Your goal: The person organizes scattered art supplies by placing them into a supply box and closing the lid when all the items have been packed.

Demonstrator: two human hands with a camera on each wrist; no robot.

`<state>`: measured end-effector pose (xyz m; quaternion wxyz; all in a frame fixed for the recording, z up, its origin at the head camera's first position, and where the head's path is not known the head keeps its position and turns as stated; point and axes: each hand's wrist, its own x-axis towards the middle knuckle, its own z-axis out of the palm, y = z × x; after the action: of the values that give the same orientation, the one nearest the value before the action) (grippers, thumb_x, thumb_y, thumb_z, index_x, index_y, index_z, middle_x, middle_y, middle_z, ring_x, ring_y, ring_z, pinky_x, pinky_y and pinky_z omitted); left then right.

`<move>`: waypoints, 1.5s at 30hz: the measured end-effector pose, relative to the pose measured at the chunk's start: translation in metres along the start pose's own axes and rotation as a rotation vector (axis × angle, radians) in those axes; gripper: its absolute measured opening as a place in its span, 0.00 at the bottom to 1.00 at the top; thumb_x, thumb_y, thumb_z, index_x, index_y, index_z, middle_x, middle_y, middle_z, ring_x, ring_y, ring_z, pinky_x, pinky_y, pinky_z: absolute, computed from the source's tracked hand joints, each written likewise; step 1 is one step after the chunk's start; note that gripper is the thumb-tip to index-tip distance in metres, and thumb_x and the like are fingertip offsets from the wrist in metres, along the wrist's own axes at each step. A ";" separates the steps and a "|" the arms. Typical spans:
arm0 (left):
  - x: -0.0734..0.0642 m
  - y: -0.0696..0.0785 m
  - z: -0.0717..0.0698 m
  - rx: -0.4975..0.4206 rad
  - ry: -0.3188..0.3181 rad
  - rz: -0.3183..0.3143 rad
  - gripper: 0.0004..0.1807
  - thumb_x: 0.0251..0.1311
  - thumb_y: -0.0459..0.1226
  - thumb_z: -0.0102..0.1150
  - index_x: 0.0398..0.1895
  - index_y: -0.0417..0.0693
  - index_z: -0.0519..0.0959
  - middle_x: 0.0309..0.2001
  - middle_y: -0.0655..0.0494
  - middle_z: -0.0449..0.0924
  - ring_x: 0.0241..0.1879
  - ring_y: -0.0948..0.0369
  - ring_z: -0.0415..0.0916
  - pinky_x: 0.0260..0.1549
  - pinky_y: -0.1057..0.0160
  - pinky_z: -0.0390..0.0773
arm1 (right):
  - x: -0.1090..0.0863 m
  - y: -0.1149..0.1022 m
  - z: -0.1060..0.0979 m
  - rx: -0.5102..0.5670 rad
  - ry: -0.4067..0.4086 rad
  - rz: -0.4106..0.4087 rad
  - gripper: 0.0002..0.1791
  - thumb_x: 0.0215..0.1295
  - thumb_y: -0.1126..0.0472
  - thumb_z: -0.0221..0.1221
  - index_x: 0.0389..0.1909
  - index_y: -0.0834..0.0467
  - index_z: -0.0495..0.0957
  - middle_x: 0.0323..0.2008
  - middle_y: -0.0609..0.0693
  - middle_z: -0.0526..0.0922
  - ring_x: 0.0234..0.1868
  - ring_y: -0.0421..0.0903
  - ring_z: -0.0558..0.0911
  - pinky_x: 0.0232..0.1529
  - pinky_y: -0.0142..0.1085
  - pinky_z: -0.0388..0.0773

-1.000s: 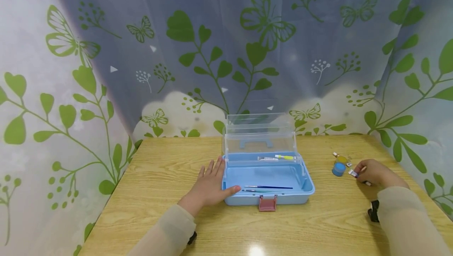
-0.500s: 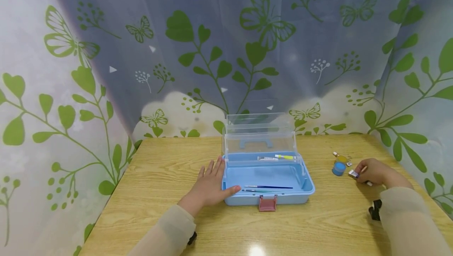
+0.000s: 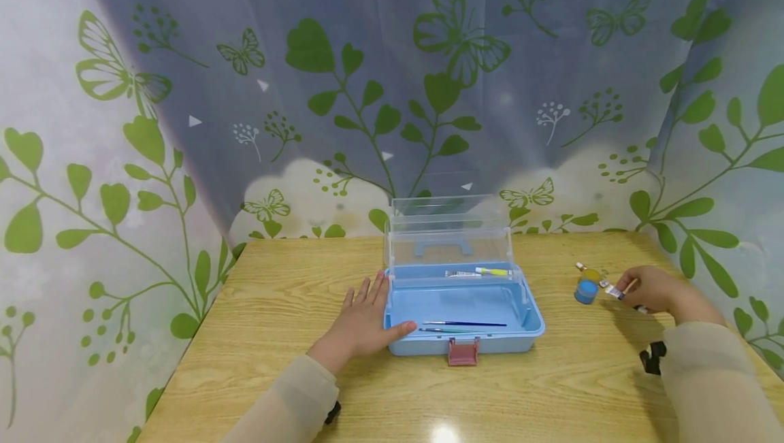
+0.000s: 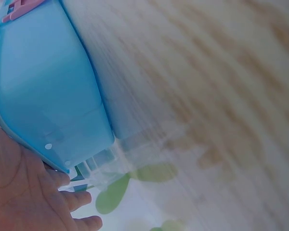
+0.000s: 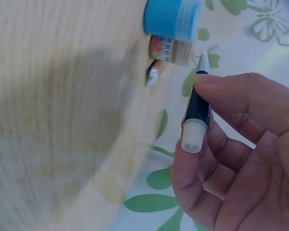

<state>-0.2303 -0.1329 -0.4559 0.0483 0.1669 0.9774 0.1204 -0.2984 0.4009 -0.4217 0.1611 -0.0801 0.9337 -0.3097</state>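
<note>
My right hand (image 3: 655,290) pinches a small paint tube (image 5: 197,106) between thumb and fingers, just over the table on the right. The tube has a dark body, a white cap and a flat silvery end. Left of it stand a blue paint jar (image 3: 586,292) and a yellow paint jar (image 3: 591,275). My left hand (image 3: 363,324) rests with straight fingers along the left side of a light blue box (image 3: 422,346), thumb over the front rim. Inside the box lie a dark blue paintbrush (image 3: 471,324), a teal paintbrush (image 3: 453,331) and two tubes, one yellow-labelled (image 3: 496,272).
The clear lid (image 3: 450,225) stands raised at the back, and a pink latch (image 3: 463,353) hangs in front. Another small tube (image 5: 153,76) lies by the jars. Patterned curtains (image 3: 367,89) close off the wooden table (image 3: 294,273) behind and at the sides.
My right hand has risen slightly and shifted a little right and back, lifting the paint tube with it. The left hand and the box stay where they were.
</note>
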 end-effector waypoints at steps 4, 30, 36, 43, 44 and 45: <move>0.000 0.000 0.000 0.005 -0.003 0.001 0.61 0.59 0.78 0.31 0.81 0.44 0.38 0.81 0.51 0.30 0.79 0.47 0.33 0.73 0.39 0.38 | -0.001 -0.007 -0.002 -0.048 0.024 -0.012 0.08 0.62 0.71 0.60 0.39 0.71 0.75 0.32 0.55 0.82 0.28 0.47 0.76 0.27 0.38 0.76; -0.001 -0.001 0.000 -0.001 0.008 0.007 0.60 0.60 0.78 0.32 0.81 0.44 0.38 0.81 0.51 0.30 0.79 0.46 0.34 0.72 0.38 0.39 | -0.013 -0.096 -0.009 -0.257 0.167 -0.195 0.07 0.59 0.68 0.65 0.37 0.63 0.78 0.32 0.52 0.80 0.33 0.48 0.77 0.33 0.43 0.75; 0.000 -0.001 0.001 -0.003 0.011 0.010 0.60 0.60 0.77 0.33 0.81 0.44 0.39 0.81 0.51 0.31 0.79 0.45 0.35 0.72 0.38 0.39 | -0.016 -0.122 -0.008 -0.247 0.133 -0.187 0.08 0.61 0.67 0.64 0.39 0.64 0.78 0.33 0.52 0.80 0.32 0.47 0.77 0.32 0.42 0.74; -0.001 0.000 -0.001 -0.003 0.008 0.009 0.61 0.60 0.78 0.31 0.81 0.44 0.39 0.81 0.50 0.31 0.79 0.45 0.35 0.72 0.38 0.40 | -0.014 -0.143 -0.006 -0.247 0.109 -0.194 0.09 0.61 0.69 0.62 0.42 0.67 0.77 0.34 0.54 0.79 0.33 0.48 0.76 0.33 0.42 0.74; -0.001 0.000 -0.001 0.002 0.009 0.009 0.61 0.59 0.78 0.31 0.81 0.44 0.39 0.81 0.50 0.31 0.79 0.45 0.36 0.72 0.38 0.40 | -0.013 -0.146 -0.005 -0.246 0.107 -0.196 0.09 0.61 0.69 0.62 0.42 0.67 0.77 0.33 0.54 0.79 0.33 0.48 0.76 0.33 0.42 0.73; -0.001 0.001 -0.001 0.000 0.009 0.009 0.61 0.59 0.78 0.31 0.81 0.44 0.39 0.81 0.50 0.31 0.79 0.45 0.36 0.72 0.38 0.40 | -0.013 -0.148 -0.005 -0.243 0.103 -0.198 0.09 0.61 0.69 0.62 0.42 0.67 0.77 0.33 0.54 0.78 0.32 0.48 0.75 0.33 0.42 0.73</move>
<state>-0.2294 -0.1329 -0.4548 0.0432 0.1707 0.9769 0.1211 -0.2805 0.2889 -0.3255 0.0707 -0.1745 0.9588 -0.2126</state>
